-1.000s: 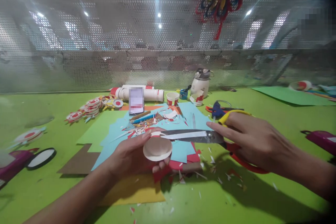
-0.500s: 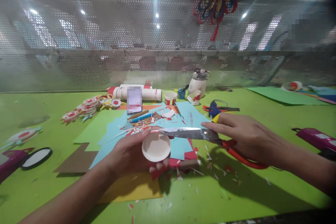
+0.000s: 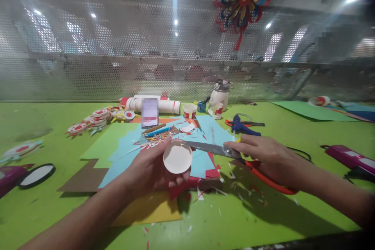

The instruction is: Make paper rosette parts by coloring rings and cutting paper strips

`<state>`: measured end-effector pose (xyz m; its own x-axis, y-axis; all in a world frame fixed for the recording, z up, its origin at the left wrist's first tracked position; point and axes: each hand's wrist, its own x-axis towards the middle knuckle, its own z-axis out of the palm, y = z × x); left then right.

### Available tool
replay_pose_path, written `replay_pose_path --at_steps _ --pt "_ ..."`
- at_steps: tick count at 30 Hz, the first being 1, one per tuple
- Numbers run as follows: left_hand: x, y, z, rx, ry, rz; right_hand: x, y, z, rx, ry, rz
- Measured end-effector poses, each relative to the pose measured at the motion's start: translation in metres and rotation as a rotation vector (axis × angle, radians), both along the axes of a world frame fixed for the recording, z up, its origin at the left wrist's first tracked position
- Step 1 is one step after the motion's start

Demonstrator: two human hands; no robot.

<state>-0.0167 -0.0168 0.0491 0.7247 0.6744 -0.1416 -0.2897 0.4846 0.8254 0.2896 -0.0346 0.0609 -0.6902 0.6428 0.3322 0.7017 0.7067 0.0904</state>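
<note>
My left hand point(image 3: 150, 164) is closed round a small white paper cup piece point(image 3: 177, 158), its pale round face turned toward me. In my right hand point(image 3: 265, 156) is a pair of scissors with orange handles point(image 3: 271, 179). Their metal blades point(image 3: 209, 147) point left, and the tips reach the upper right rim of the cup piece. Whether the blades are parted there I cannot make out. Under both hands lie sheets of light blue paper point(image 3: 202, 164) strewn with paper scraps.
Behind stand a phone point(image 3: 150, 113), a short cup point(image 3: 190, 111) and a white bottle point(image 3: 219, 95). Stacked paper cups point(image 3: 166, 106) lie behind the phone. A blue glue gun point(image 3: 244, 127) rests at right. Red-and-white paper discs point(image 3: 99, 119) are piled at left.
The cup piece has shifted slightly right and up and faces me more squarely. My right hand and the scissors have dropped a little, and the blades slope more.
</note>
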Motion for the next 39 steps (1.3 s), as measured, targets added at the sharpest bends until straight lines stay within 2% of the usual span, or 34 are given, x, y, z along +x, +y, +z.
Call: replay_pose_path --at_steps 9,14,23,30,39 --pt "0.004 -0.004 0.003 0.015 0.041 0.039 -0.007 -0.009 -0.007 0.050 0.011 -0.056" --pt "0.003 -0.004 0.003 -0.005 0.025 0.018 -0.008 -0.012 -0.009 0.084 0.008 -0.060" --pt "0.001 -0.004 -0.001 0.008 -0.008 0.009 -0.012 -0.016 -0.006 0.141 0.017 -0.035" --pt "0.004 -0.005 -0.001 0.061 -0.056 0.028 -0.011 -0.017 -0.005 0.117 0.006 -0.047" --pt "0.005 -0.006 0.000 0.029 -0.014 0.038 -0.013 -0.020 0.002 0.150 -0.024 -0.061"
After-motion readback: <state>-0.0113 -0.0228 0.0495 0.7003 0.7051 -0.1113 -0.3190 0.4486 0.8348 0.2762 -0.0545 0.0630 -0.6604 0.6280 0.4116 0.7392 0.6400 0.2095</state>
